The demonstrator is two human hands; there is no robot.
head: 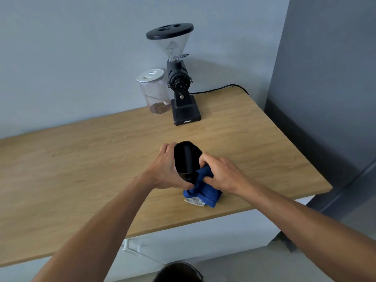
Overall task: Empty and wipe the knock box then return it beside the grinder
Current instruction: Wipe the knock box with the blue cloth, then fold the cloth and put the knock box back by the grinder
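The black knock box (186, 157) is held tilted over the wooden counter (81, 169), its open mouth turned toward me. My left hand (165, 169) grips its left side. My right hand (219, 174) presses a blue cloth (204, 189) into the box's lower right edge; the rest of the cloth trails onto the counter with a white label showing. The black grinder (180, 82) with a clear hopper stands at the back of the counter, well beyond the box.
A clear canister (153, 91) with a white lid and some beans stands left of the grinder. The grinder's black cable (219, 89) runs right along the wall. A dark bin (179, 271) sits on the floor below the counter's front edge. A grey cabinet (325, 98) rises at the right.
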